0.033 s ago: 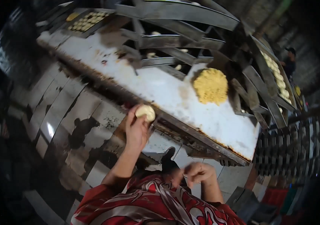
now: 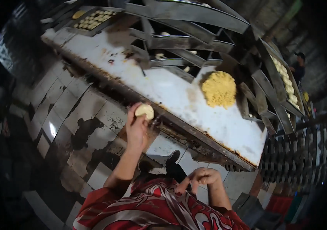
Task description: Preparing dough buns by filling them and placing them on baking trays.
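A round, flat, pale dough piece (image 2: 144, 111) is pinched between the thumb and fingers of my left hand (image 2: 136, 132), just off the table's front edge. My right hand (image 2: 203, 177) hangs in front of my patterned red shirt (image 2: 159, 205), fingers loosely bent and apart, with nothing seen in it. One fingertip reaches the shirt, or comes close to it. On the white tabletop (image 2: 171, 92) beyond both hands sits a mound of crumbly yellow dough or filling (image 2: 219, 89).
Stacked metal trays (image 2: 190, 42), some with dough pieces, stand along the table's far side. Another tray of dough rounds (image 2: 94, 20) lies far left. A long tray of rounds (image 2: 286, 82) tops the right stack. A person (image 2: 298, 67) stands far right.
My left hand with the dough piece has shifted slightly left in the picture. My right hand stays near the shirt, less blurred. The whole scene has shifted a little with my head.
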The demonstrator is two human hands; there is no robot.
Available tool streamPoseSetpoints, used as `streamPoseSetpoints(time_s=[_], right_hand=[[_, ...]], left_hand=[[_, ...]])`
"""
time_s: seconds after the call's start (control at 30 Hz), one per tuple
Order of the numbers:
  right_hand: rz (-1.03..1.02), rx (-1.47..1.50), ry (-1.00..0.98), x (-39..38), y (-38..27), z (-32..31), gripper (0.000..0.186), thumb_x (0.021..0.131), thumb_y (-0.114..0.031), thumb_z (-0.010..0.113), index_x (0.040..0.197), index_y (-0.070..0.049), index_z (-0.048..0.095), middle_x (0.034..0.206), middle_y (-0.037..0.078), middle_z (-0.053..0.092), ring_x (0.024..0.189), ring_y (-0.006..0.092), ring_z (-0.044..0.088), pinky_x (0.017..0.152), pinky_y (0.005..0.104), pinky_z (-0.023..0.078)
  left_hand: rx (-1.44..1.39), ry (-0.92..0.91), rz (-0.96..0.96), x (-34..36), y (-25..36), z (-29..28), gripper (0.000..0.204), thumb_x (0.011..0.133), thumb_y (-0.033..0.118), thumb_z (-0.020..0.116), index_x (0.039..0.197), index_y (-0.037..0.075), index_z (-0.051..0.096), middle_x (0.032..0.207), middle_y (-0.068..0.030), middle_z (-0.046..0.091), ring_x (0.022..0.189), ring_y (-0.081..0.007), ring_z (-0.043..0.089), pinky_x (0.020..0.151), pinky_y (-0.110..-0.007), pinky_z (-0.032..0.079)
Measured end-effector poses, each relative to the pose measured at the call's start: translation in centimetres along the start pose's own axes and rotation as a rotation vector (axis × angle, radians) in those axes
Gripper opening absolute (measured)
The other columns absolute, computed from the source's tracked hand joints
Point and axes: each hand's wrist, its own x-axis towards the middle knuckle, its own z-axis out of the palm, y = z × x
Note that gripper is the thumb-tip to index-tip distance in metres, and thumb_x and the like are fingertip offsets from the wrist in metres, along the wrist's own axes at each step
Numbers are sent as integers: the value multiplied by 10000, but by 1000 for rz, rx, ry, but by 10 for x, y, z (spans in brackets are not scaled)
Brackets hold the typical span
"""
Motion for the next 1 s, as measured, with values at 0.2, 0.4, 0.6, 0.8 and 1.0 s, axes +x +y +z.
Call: streamPoseSetpoints(time_s=[0.2, 0.4, 0.6, 0.8, 1.0], right_hand=[[469, -871, 1462, -5, -79, -11, 262, 900, -143, 518, 1051, 62, 580, 996, 195, 629, 1017, 228, 584, 893, 318, 437], [-290, -1055, 1343, 95, -110, -64, 318, 955, -235, 426, 1037, 17, 603, 1051, 144, 622, 1031, 214, 553, 904, 323, 398], [-32, -1413, 1746, 20, -48, -226, 191, 838, -110, 599, 1004, -26, 645, 1039, 160, 586, 922, 318, 502, 820, 395, 426], [-96, -1544, 1706, 27, -52, -272, 223, 804, -103, 657, 1017, -39, 650, 989, 111, 590, 887, 286, 487, 804, 373, 413], [123, -1386, 1659, 11, -27, -248, 203, 772, -119, 688, 966, -63, 677, 897, 99, 593, 839, 270, 484, 761, 349, 415]], left_hand=[[484, -163, 242, -3, 8, -17, 478, 813, -130, 412, 1273, -5, 376, 1225, -153, 510, 1150, -260, 513, 1001, -344, 396], [465, -724, -217, -49, -96, 68, 457, 831, -93, 491, 1277, -15, 424, 1192, -71, 534, 1087, -142, 512, 955, -302, 405], [-142, -464, -856, -32, -114, 73, 389, 861, -7, 488, 1242, -73, 437, 1192, -146, 544, 1099, -224, 542, 960, -316, 422], [171, -138, -770, -11, -129, 71, 353, 918, 72, 437, 1245, -61, 438, 1196, -134, 539, 1103, -209, 534, 951, -314, 424], [-126, -457, -797, 89, -130, 111, 477, 871, -33, 410, 1344, -42, 341, 1357, -152, 410, 1251, -245, 417, 1054, -358, 340]])
